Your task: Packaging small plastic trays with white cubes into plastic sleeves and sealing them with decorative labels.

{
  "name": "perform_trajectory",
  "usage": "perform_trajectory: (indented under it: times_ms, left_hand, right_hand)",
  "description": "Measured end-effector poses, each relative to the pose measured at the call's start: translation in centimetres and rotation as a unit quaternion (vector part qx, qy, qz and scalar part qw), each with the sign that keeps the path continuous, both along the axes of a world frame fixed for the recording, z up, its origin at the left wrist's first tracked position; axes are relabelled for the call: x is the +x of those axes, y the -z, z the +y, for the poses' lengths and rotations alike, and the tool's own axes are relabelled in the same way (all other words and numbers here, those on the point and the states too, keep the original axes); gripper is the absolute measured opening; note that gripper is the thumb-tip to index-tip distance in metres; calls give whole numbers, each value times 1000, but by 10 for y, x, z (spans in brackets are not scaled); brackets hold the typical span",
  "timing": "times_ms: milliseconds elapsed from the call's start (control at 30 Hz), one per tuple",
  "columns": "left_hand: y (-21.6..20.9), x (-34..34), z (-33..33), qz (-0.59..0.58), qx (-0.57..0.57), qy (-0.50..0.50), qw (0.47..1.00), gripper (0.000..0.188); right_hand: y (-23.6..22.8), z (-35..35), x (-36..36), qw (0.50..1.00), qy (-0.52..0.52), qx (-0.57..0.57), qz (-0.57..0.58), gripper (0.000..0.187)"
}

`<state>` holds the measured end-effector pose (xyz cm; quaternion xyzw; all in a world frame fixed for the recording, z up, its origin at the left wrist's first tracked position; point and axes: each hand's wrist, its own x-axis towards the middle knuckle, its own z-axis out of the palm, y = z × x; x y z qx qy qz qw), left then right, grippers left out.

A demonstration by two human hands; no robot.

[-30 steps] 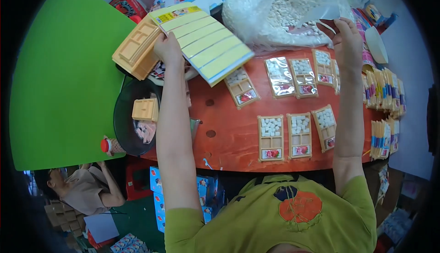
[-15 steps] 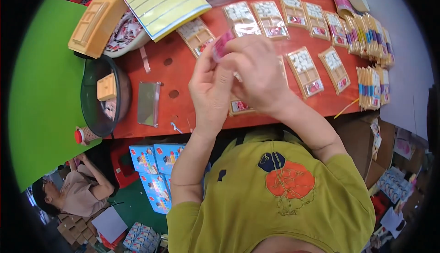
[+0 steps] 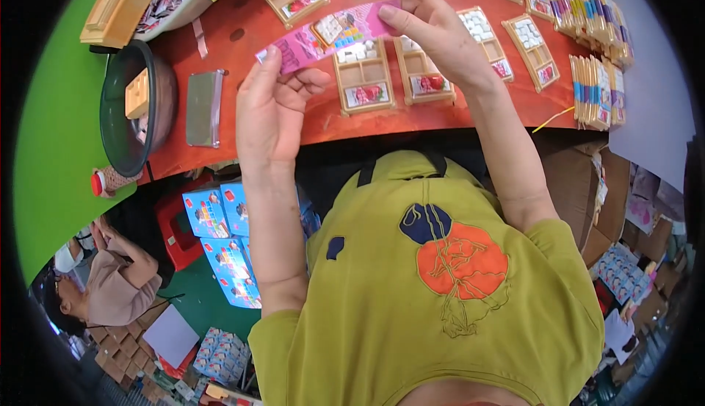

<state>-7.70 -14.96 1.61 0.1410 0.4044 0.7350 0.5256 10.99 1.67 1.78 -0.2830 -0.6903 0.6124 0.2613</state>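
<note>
Stretched between my two hands is a pink printed paper strip (image 3: pixel 330 37), held above the red table. My left hand (image 3: pixel 275 105) pinches its left end with the thumb on top. At the other end, my right hand (image 3: pixel 433 35) grips the strip between thumb and fingers. Just beneath it lie two small wooden compartment trays, one on the left (image 3: pixel 365 83) and one on the right (image 3: pixel 424 72), with white pieces and a red-and-white packet inside. Part of each tray is hidden by the strip or my right hand.
More filled trays (image 3: pixel 530 49) lie across the red table (image 3: pixel 283 138). Bundles of banded trays (image 3: pixel 591 90) stand at the right. To the left are a dark bowl (image 3: pixel 110 112) and a flat clear-edged case (image 3: pixel 204 108). Blue boxes (image 3: pixel 231 266) are stacked below; a person (image 3: pixel 121 281) sits lower left.
My hands have drawn apart, and the pink strip that was bunched between them is now spread out. The view has shifted, so the table sits higher in the picture.
</note>
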Motion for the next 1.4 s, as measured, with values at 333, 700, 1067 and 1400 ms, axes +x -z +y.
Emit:
perform_trajectory:
  times_ms: [333, 700, 1067, 1400]
  left_hand:
    - [8, 6, -11, 105, -169, 15, 980, 29]
    - [33, -10, -40, 117, -205, 0, 972, 25]
    - [35, -1, -21, 203, -175, -79, 960, 51]
    - [56, 7, -10, 323, -235, -93, 912, 41]
  right_hand:
    - [18, -40, 3, 967, 87, 195, -136, 39]
    - [35, -65, -16, 944, 75, 305, -100, 36]
    - [38, -51, -3, 939, 47, 320, -118, 21]
    - [43, -64, -1, 851, 21, 461, -250, 30]
